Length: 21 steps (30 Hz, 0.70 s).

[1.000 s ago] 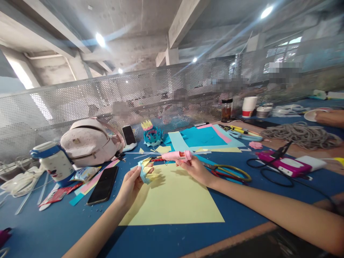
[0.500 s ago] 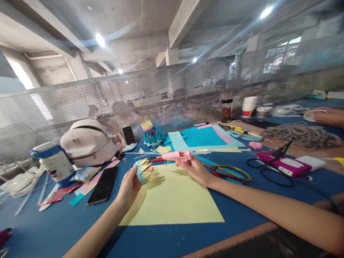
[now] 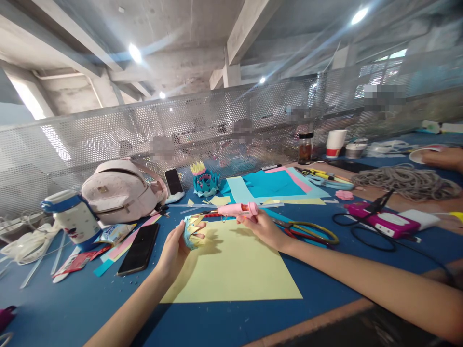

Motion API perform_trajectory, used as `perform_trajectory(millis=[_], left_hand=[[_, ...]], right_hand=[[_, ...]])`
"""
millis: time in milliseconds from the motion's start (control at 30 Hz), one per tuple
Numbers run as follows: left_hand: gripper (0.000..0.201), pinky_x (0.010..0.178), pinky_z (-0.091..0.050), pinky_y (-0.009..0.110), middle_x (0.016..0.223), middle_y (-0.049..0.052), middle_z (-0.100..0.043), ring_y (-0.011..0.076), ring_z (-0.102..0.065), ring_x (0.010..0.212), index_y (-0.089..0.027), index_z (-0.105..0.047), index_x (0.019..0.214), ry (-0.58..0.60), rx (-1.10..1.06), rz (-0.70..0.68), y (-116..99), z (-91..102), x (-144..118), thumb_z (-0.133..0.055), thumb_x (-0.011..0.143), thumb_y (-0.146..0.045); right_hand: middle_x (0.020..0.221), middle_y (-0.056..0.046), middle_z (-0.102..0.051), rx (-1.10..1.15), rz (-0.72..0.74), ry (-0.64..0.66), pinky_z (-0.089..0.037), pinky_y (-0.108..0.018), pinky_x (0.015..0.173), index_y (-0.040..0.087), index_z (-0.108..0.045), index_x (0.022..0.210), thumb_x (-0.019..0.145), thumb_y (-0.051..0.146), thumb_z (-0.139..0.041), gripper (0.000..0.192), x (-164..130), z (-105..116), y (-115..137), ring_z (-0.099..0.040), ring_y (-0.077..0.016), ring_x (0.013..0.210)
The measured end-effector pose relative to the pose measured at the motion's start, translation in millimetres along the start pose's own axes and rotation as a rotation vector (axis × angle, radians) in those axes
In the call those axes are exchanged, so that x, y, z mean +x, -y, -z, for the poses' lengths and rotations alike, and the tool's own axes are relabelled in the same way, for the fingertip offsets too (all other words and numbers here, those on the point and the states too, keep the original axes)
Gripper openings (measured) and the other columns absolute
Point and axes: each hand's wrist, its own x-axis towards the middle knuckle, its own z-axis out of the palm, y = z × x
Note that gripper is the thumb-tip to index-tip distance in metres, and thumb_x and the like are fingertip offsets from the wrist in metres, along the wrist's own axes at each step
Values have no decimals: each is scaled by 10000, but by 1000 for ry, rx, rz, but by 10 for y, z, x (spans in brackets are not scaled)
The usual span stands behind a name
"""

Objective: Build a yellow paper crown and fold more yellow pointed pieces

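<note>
While holding the blue-and-yellow zigzag paper ring [image 3: 192, 233] over the far-left corner of the yellow paper sheet [image 3: 238, 270] with the left hand [image 3: 176, 245], also gripping the pink hot-glue gun [image 3: 237, 210] just above the sheet's far edge with the right hand [image 3: 262, 227]. Ring clamped by its blue base between left thumb and fingers, probably to spare the yellow points; fingertips visible past them, cannot tell whether through the ring or behind it. Gun clasped at the handle, front aimed toward the sheet's left side, likely for clearance from heat. Hands apart; cannot tell any nozzle contact. Left forearm [image 3: 135, 303] slanting up from the sheet's near-left corner; right forearm [image 3: 347, 274] low across its right side, wrist fairly straight, perhaps for steadiness. Scissors [image 3: 290, 225] right of the sheet, black smartphone [image 3: 140, 250] left of it, apparently aside for working room.
</note>
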Motion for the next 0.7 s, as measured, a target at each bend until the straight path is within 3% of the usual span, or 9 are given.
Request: perform_trajectory(millis=[367,600,700], left_hand=[[371,848,-592,364,1223,172,-725,259,-765,886,-73,-689,1183,62,28,5,-15,10,1,-647,953,-361],[449,953,-546,372,1086,177,-767,280,-746,980,-51,-692,1205,126,56,1,3,71,30,-709,914,-393],[428,919,-554,351,1051,162,-776,265,-752,943,-62,-703,1195,129,67,-1,19,86,34,-720,911,-382]], right_hand=[[672,-22,-616,1,-1,2,-480,-295,620,183,-623,764,847,657,-619,482,4,4,31,-567,-201,679],[674,-20,-614,0,-6,1,-480,-298,616,187,-619,773,847,654,-614,473,2,-3,18,-568,-204,685],[661,-23,-609,-4,-10,3,-476,-299,609,185,-624,758,851,645,-612,469,-1,-4,13,-564,-206,682]])
